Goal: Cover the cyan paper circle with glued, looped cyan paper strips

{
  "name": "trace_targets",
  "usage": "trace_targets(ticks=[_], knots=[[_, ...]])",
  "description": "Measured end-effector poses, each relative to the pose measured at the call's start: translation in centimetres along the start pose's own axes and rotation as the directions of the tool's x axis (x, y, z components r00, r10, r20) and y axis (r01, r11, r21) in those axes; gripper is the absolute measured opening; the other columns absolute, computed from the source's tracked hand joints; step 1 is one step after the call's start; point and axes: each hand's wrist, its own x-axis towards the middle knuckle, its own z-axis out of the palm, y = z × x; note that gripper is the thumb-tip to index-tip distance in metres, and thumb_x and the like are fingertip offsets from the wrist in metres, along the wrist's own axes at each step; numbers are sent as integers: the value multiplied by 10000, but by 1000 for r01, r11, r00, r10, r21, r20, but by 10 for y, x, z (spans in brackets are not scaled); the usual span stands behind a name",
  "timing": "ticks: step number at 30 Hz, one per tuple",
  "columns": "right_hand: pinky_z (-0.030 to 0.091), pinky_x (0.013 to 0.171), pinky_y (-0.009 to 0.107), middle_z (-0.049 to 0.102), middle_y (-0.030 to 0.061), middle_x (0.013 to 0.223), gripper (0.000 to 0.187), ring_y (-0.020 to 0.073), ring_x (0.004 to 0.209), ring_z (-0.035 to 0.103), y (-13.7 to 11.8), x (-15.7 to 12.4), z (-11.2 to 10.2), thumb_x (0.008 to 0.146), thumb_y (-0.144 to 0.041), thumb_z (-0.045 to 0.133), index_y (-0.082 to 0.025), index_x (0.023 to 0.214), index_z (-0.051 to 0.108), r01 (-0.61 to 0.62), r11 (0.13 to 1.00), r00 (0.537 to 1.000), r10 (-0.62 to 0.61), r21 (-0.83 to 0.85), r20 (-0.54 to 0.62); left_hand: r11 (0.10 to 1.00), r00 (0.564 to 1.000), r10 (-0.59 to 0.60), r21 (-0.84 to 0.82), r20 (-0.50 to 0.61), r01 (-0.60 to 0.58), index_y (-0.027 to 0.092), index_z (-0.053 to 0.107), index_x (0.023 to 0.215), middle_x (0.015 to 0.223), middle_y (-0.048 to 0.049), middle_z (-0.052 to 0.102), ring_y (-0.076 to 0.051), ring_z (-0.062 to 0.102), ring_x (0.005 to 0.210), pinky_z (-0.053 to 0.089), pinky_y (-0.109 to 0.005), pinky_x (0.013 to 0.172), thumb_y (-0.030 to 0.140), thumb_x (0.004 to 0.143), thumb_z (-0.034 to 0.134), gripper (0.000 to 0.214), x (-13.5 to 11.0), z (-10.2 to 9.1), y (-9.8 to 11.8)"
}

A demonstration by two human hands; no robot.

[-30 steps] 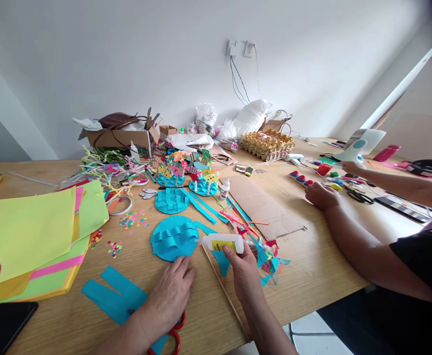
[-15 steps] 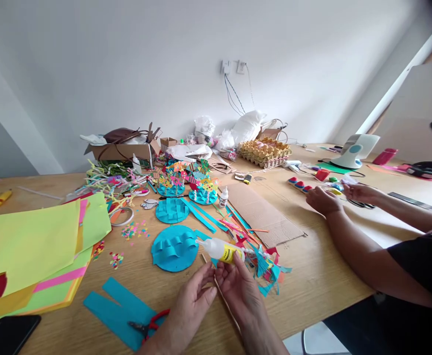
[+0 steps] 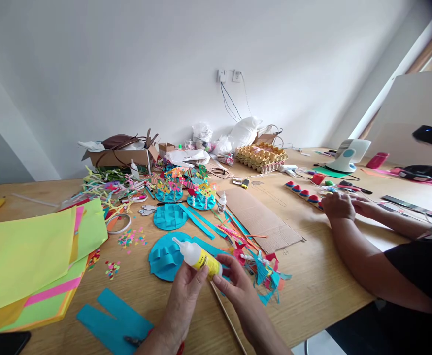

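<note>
A white glue bottle point(image 3: 197, 257) with a yellow label is tilted between my hands, its nozzle toward the upper left. My left hand point(image 3: 182, 298) grips it from the near side, thumb on the label. Around its base end close the fingers and thumb of my right hand point(image 3: 240, 291). Behind the bottle lies a blue paper disc point(image 3: 164, 261) with raised loops, partly hidden. A thin wooden stick point(image 3: 226, 313) runs below my hands; I cannot tell whether a finger touches it. Scissors point(image 3: 132, 341), mostly covered by my left wrist, rest on cut blue paper point(image 3: 114, 315).
Coloured paper sheets point(image 3: 27, 246) and a phone point(image 3: 5, 342) lie at left. Paper scraps point(image 3: 267, 271) and a cardboard sheet point(image 3: 260, 217) are right of the discs. Egg trays point(image 3: 262, 157) stand at the back. Another person's hands point(image 3: 339, 206) work at right near red-and-blue pieces point(image 3: 304, 193).
My left hand has come up and taken hold of the glue bottle, which has shifted left and closer. My right hand has slid to its base end. The other person's hands have drawn together.
</note>
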Motion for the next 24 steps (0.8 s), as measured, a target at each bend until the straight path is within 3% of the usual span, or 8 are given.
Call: trace_targets(ticks=[2,5,9,12,15,17,20,24], knots=[[450,747,331,605,55,1028,425,226,926,548,-10,6,-6,595,-290,723,-220,997,602,142,944,988,-153,-297,-13,999,999,-43,-10,-6,42,175,501,1157,1058,-85,635,-265,584,1003,466,-385,866,439,699,660,552,2,-3,0],[401,878,380,569,60,1150,481,243,1028,519,-25,12,0,610,-164,661,-238,1078,580,301,779,954,-245,-551,175,997,995,-80,-12,56,80,185,472,1193,1116,-103,607,-283,560,1041,480,-403,840,450,700,656,589,6,-6,-2],[389,882,385,586,105,1121,503,256,1037,513,-40,19,16,630,-74,557,-179,1122,553,383,546,924,-217,-745,316,1000,994,-25,12,103,24,181,464,1214,1169,-121,577,-298,505,1111,426,-430,910,445,685,668,626,13,-4,-1],[414,810,332,603,90,1056,444,229,964,540,-47,32,20,635,-73,549,-187,1065,568,393,474,919,-204,-788,336,998,990,12,67,139,-21,187,471,1220,1221,-124,543,-291,466,1156,380,-431,956,468,708,634,606,15,-8,-3],[413,743,312,620,52,945,387,210,867,553,-46,63,13,628,-134,609,-202,1008,581,364,497,929,-250,-788,272,989,985,-29,151,172,3,186,478,1221,1276,-147,490,-293,468,1154,413,-412,913,582,685,586,675,9,-20,-11],[405,718,303,617,23,871,348,197,812,551,-40,93,5,577,-136,652,-198,916,603,354,578,932,-288,-735,222,968,962,-124,244,243,63,174,519,1183,1209,-153,543,-286,521,1089,456,-388,841,617,666,573,683,0,-30,-14],[406,690,293,610,-14,800,336,174,751,551,-26,141,-5,548,-174,681,-203,872,600,306,672,943,-312,-674,117,909,886,-228,414,403,46,188,598,1068,957,-84,656,-202,612,874,477,-318,775,484,762,530,432,-14,-46,-10],[410,649,296,602,-26,719,374,163,675,555,-7,191,-13,520,-194,695,-178,879,591,249,715,952,-303,-653,32,796,887,-206,598,413,-94,233,638,953,871,-21,671,-150,616,768,477,-201,674,289,747,536,237,-24,-64,5]])
